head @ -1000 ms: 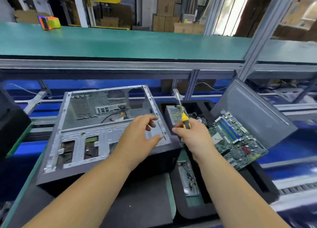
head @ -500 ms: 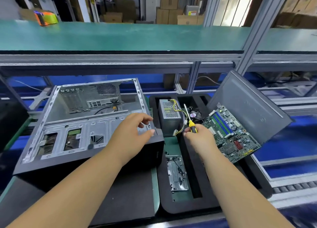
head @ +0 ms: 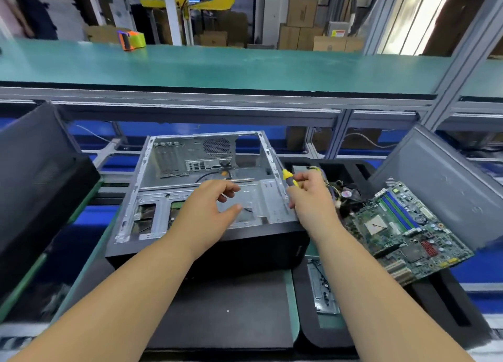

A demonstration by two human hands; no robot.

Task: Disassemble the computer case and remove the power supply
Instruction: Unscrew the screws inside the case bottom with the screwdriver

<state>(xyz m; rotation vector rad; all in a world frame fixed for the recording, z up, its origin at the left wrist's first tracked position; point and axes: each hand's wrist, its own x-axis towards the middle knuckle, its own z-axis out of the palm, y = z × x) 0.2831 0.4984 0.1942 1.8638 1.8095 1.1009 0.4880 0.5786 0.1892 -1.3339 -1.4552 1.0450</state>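
The open computer case lies on its side in the middle of the bench, its inside bare apart from a black cable. My left hand hovers over the drive cage at the case's front, fingers loosely curled and holding nothing. My right hand grips a yellow-and-black screwdriver right beside the case's right wall. The grey power supply with its yellow wires sits in the black foam tray behind my right hand, mostly hidden.
A green motherboard leans in the tray at the right, with the grey side panel propped behind it. Another black case stands at the left. An orange-and-green tape dispenser sits on the upper green shelf.
My left hand let go of the case's right front corner and lifted over the drive cage. My right hand carried the screwdriver left from the tray to the case's right wall.
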